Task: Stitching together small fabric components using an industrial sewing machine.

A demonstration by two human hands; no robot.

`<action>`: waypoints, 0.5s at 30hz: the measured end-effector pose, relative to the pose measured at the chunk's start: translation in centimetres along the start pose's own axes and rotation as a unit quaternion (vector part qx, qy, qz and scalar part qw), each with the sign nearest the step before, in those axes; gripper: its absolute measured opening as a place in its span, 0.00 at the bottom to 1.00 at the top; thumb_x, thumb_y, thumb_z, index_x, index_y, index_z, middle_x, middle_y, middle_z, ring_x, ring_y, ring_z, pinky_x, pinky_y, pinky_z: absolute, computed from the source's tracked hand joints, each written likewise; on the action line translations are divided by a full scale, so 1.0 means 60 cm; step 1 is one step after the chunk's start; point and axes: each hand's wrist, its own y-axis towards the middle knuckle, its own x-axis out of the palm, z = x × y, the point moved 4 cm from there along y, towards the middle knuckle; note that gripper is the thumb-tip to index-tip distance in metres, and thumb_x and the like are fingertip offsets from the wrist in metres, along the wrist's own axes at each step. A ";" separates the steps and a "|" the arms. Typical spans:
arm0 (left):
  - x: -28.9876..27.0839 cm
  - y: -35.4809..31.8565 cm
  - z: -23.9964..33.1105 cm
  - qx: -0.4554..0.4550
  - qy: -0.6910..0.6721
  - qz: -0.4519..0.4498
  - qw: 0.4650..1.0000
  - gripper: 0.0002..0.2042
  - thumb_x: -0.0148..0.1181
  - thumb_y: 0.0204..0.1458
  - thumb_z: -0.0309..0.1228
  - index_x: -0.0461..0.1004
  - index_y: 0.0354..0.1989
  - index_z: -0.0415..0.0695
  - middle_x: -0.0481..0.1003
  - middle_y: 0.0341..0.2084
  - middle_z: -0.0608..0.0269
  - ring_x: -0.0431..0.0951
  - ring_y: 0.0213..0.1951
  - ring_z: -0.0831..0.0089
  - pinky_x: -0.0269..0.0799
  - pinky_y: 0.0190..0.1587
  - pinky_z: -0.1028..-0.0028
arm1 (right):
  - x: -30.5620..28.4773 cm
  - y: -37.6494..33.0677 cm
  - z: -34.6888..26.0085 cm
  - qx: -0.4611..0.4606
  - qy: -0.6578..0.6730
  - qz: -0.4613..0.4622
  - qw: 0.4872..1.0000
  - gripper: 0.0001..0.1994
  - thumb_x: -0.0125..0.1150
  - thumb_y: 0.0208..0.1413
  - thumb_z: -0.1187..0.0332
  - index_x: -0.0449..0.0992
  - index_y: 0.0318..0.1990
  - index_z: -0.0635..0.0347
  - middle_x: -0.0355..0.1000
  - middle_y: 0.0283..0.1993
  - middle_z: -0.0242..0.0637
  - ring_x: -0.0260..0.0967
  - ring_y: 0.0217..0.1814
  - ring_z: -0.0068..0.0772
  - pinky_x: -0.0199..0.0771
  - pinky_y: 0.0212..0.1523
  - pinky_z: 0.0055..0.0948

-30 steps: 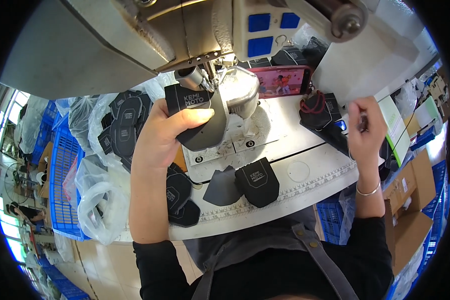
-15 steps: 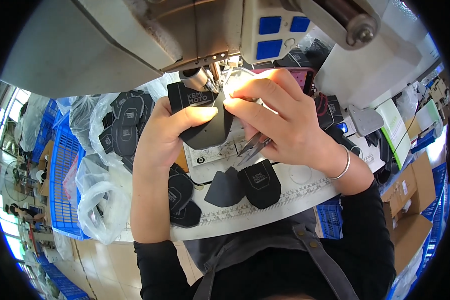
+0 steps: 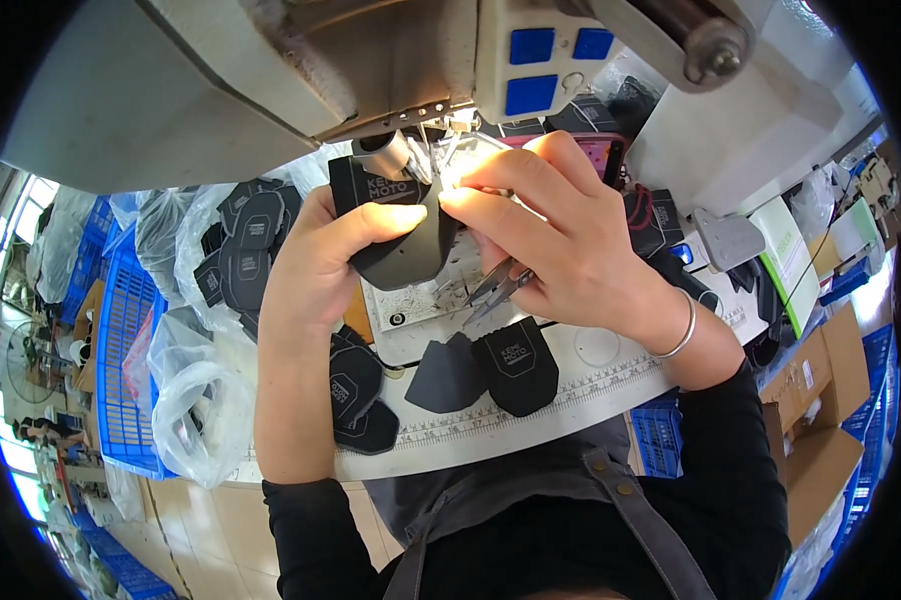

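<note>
So the black shaped patch [image 3: 396,235] sits in the upper middle of the frame, right under the sewing machine's needle [image 3: 418,160]. It looks like a thin, flexible piece of fabric or synthetic leather, so we'd guess it's light and floppy and best held by its edges, flat, so it doesn't curl. Our left hand [image 3: 316,260] has its grip pinched on the patch's left side, thumb on top. Our right hand [image 3: 561,235] presses fingertips together at the patch's top right edge, with small thread snips [image 3: 499,285] tucked in the palm. Below, on the white desk [image 3: 571,385], lie two more black pieces [image 3: 486,365], and a few more at lower left. Clear plastic bags [image 3: 196,370] of similar pieces fill the left of the frame, beside blue crates [image 3: 121,330].
</note>
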 end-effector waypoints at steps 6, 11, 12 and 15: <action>0.001 0.003 0.002 -0.004 0.007 -0.012 1.000 0.10 0.55 0.43 0.25 0.71 0.35 0.35 0.74 0.26 0.63 0.73 0.27 0.79 0.68 0.33 0.80 | -0.001 -0.005 0.013 -0.027 0.015 0.002 1.000 0.21 0.59 0.17 0.77 0.69 0.31 0.57 0.62 0.33 0.29 0.59 0.30 0.31 0.61 0.19 0.22; 0.001 0.000 0.006 -0.013 0.006 -0.011 1.000 0.10 0.55 0.43 0.25 0.72 0.35 0.35 0.74 0.26 0.63 0.73 0.27 0.80 0.68 0.33 0.81 | -0.001 -0.001 0.003 -0.026 -0.007 -0.005 1.000 0.21 0.59 0.18 0.78 0.69 0.30 0.57 0.62 0.32 0.30 0.59 0.30 0.31 0.61 0.17 0.20; 0.000 0.001 0.004 -0.014 0.005 -0.013 1.000 0.10 0.55 0.43 0.25 0.72 0.35 0.35 0.74 0.26 0.63 0.73 0.27 0.80 0.68 0.33 0.81 | 0.000 -0.001 0.004 -0.029 -0.008 -0.004 1.000 0.20 0.59 0.19 0.78 0.69 0.30 0.57 0.62 0.32 0.30 0.59 0.30 0.31 0.60 0.17 0.20; -0.002 0.003 0.004 -0.018 0.002 -0.016 1.000 0.10 0.55 0.43 0.25 0.72 0.35 0.35 0.74 0.27 0.63 0.73 0.27 0.79 0.68 0.33 0.80 | -0.001 -0.001 0.003 -0.032 -0.013 -0.004 0.999 0.20 0.59 0.19 0.78 0.68 0.30 0.57 0.62 0.32 0.30 0.59 0.30 0.31 0.60 0.17 0.21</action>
